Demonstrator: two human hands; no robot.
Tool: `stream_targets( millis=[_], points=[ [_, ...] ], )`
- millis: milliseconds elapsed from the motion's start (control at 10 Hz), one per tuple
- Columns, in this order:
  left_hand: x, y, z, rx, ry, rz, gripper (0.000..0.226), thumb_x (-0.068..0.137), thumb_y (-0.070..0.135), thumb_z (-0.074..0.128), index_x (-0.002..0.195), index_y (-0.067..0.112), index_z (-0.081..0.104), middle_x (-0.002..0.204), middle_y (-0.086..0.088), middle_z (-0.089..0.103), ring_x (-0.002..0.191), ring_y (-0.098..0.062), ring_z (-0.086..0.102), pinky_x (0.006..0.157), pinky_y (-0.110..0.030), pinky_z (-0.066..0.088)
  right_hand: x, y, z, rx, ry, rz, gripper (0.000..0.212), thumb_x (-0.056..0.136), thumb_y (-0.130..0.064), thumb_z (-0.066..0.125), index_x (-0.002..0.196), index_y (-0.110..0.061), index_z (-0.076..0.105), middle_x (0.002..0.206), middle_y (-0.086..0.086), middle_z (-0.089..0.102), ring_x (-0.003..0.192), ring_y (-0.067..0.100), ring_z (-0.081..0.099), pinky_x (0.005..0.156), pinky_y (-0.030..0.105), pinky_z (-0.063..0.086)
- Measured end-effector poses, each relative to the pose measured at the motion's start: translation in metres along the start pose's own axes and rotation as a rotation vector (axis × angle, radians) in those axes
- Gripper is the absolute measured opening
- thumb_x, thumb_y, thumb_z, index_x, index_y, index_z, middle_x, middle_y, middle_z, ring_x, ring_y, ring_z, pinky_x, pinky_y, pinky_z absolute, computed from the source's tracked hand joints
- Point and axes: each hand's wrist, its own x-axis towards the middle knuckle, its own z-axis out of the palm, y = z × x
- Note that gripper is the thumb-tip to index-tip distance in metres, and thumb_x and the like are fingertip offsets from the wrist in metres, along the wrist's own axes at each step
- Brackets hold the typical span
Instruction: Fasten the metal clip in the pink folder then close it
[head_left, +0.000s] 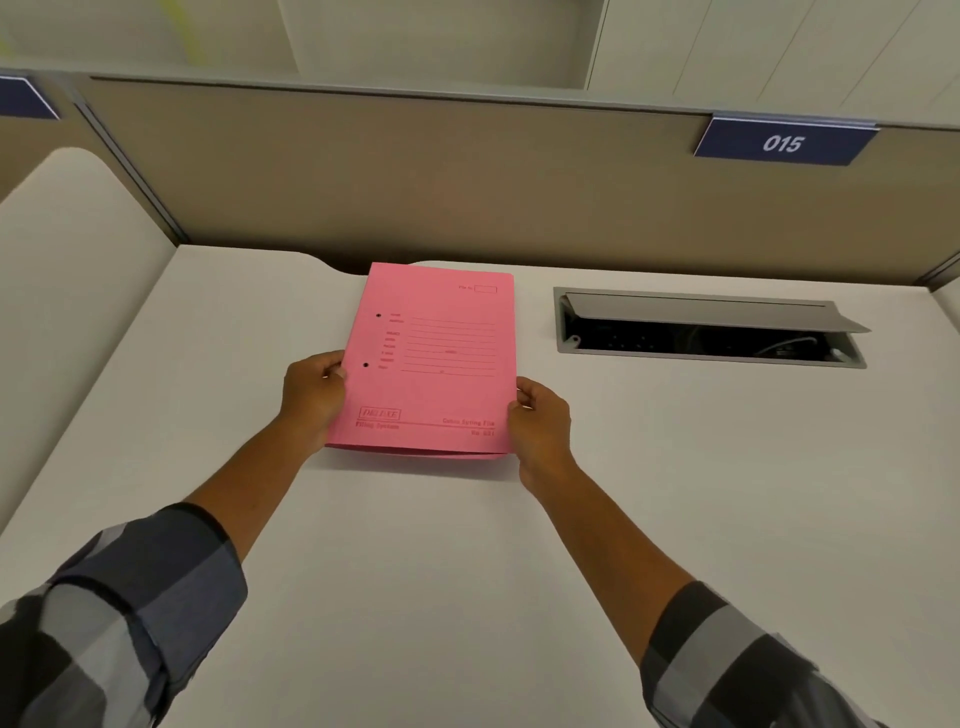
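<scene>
The pink folder (431, 358) lies closed on the white desk (415, 571), front cover up, with printed lines and two punch holes near its left edge. My left hand (314, 400) grips the folder's left edge, thumb on top of the cover. Over at the lower right edge, my right hand (540, 423) pinches the cover between thumb and fingers. The near edge of the folder gapes slightly above the desk. The metal clip is hidden inside the folder.
An open grey cable hatch (711, 330) is set into the desk to the right of the folder. A beige partition (467, 182) with a blue "015" sign (784, 143) stands behind. A neighbouring desk lies at the left.
</scene>
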Motion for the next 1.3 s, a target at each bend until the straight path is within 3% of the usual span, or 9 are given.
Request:
stream_targets(
  millis=[100,400,600,800,900,1000,1100,1200,1300],
  points=[
    [0.009,0.000,0.006,0.050,-0.019,0.025,0.038,0.112,0.026,0.042,0.089,0.035,0.070,0.093,0.018,0.067,0.083,-0.016,0.062,0.064,-0.026,0.046,0.011,0.002,0.004,-0.049,-0.014,-0.018,0.043,0.107,-0.011,0.037,0.094,-0.032,0.072,0.099,-0.014,0.074,0.092,0.019,0.069,0.064,0.025,0.051],
    [0.025,0.006,0.020,0.109,-0.064,-0.027,0.033,0.107,0.022,0.038,0.105,0.012,0.069,0.100,0.001,0.072,0.085,-0.026,0.066,0.061,-0.027,0.046,0.033,0.000,0.012,-0.182,-0.047,0.005,0.022,0.104,-0.007,0.045,0.118,-0.015,0.059,0.120,0.004,0.067,0.106,0.027,0.065,0.071,0.026,0.052],
    [0.031,0.006,0.022,0.121,-0.058,0.007,0.029,0.108,0.021,0.041,0.113,0.017,0.070,0.114,-0.003,0.070,0.093,-0.031,0.066,0.067,-0.032,0.050,0.034,-0.001,0.020,-0.295,-0.065,-0.063,0.051,0.098,-0.022,0.068,0.142,-0.017,0.042,0.142,0.006,0.049,0.126,0.026,0.054,0.105,0.043,0.055],
    [0.026,0.006,0.026,0.149,-0.058,0.021,0.022,0.107,0.015,0.043,0.116,0.022,0.062,0.126,-0.003,0.066,0.104,-0.034,0.063,0.075,-0.037,0.051,0.038,0.000,0.024,-0.353,-0.044,-0.082,0.060,0.094,-0.024,0.075,0.142,-0.019,0.040,0.144,0.007,0.044,0.134,0.029,0.048,0.108,0.047,0.054],
    [0.025,0.003,0.027,0.201,-0.051,0.066,0.024,0.107,0.021,0.047,0.125,0.019,0.063,0.129,-0.006,0.068,0.105,-0.034,0.065,0.077,-0.039,0.056,0.039,0.006,0.023,-0.495,0.005,-0.103,0.069,0.091,-0.035,0.077,0.147,-0.021,0.040,0.152,0.006,0.038,0.143,0.030,0.037,0.115,0.053,0.046],
    [0.017,-0.004,0.030,0.301,-0.056,0.127,0.035,0.105,0.028,0.055,0.137,0.014,0.053,0.139,-0.013,0.061,0.120,-0.039,0.063,0.097,-0.054,0.059,0.035,0.012,0.019,-0.552,0.057,-0.109,0.084,0.089,-0.046,0.076,0.157,-0.023,0.032,0.169,0.004,0.020,0.156,0.031,0.021,0.125,0.057,0.026],
    [-0.005,-0.019,0.039,0.558,-0.074,0.169,0.075,0.105,0.039,0.054,0.162,0.002,0.021,0.172,-0.022,0.021,0.159,-0.043,0.021,0.127,-0.064,0.019,0.025,0.022,0.009,-0.621,0.060,-0.196,0.090,0.094,-0.054,0.065,0.163,-0.018,0.020,0.176,0.004,0.006,0.163,0.029,0.006,0.130,0.056,0.010],
    [-0.033,-0.037,0.047,0.670,-0.053,0.265,0.084,0.108,0.047,0.036,0.165,-0.002,-0.001,0.176,-0.022,-0.007,0.163,-0.038,-0.007,0.128,-0.062,-0.002,0.020,0.038,-0.010,-0.738,0.031,-0.360,0.085,0.104,-0.051,0.048,0.166,-0.011,0.006,0.177,0.007,-0.003,0.163,0.027,-0.005,0.131,0.051,0.000],
    [-0.062,-0.047,0.048,0.671,-0.078,0.406,0.080,0.104,0.046,0.021,0.166,0.001,-0.001,0.176,-0.018,-0.010,0.164,-0.035,-0.006,0.132,-0.057,0.000,0.014,0.044,-0.032,-0.771,-0.002,-0.438,0.075,0.109,-0.046,0.034,0.166,-0.012,-0.002,0.176,0.004,-0.012,0.163,0.023,-0.011,0.133,0.048,-0.001]
  ],
)
